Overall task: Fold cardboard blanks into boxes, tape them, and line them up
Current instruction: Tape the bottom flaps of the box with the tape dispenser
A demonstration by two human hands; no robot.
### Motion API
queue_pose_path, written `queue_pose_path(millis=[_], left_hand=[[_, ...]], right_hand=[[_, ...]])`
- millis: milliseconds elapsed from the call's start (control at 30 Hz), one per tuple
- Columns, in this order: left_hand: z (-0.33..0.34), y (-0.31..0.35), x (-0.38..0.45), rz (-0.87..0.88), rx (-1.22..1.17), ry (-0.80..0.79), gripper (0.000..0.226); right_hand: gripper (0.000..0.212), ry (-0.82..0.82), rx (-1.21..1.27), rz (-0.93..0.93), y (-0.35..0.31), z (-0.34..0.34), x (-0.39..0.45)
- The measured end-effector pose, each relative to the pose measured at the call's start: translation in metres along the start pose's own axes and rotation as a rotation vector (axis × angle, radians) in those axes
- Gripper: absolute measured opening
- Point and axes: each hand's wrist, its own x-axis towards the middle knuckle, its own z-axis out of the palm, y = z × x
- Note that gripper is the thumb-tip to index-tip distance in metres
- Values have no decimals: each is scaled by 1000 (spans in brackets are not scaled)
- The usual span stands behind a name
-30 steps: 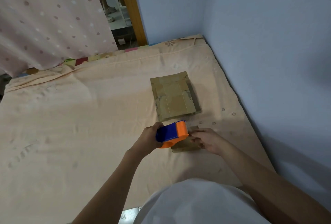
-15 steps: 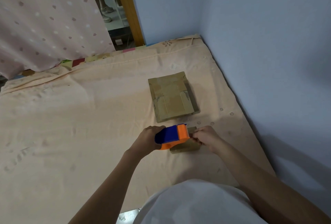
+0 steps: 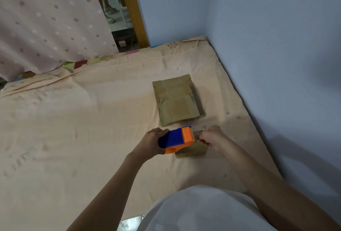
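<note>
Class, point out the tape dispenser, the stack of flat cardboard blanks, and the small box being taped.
tape dispenser [image 3: 174,139], head view, blue body
stack of flat cardboard blanks [image 3: 176,101], head view, top sheet's middle
small box [image 3: 193,151], head view, near side face

Peach bedsheet [image 3: 77,138] spread over a mattress, with small flower prints. Pale blue walls [image 3: 276,46] on the right and behind. Pink dotted curtain [image 3: 48,20] at far left, beside a wooden door frame [image 3: 132,7].
</note>
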Motion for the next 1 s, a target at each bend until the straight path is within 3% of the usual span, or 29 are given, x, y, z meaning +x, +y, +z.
queue_pose_path(millis=[200,267,467,667,800,1000], left_hand=[[2,2,1,-2,3,-4,76],[3,3,1,-7,0,-6,76],[6,2,-1,-1,-17,5,75],[7,3,-2,-12,-29,12,76],[1,-17,-12,-59,13,18,74],[1,-26,-14,-70,50,-57,74]], right_hand=[[29,22,1,-15,1,-2,0],[23,34,-32,-15,3,-1,1],[40,59,-67,1,4,2,3],[30,40,-79,0,3,1,3],[12,105,-149,-46,7,-24,5],[17,10,-170,-98,13,-30,-3]])
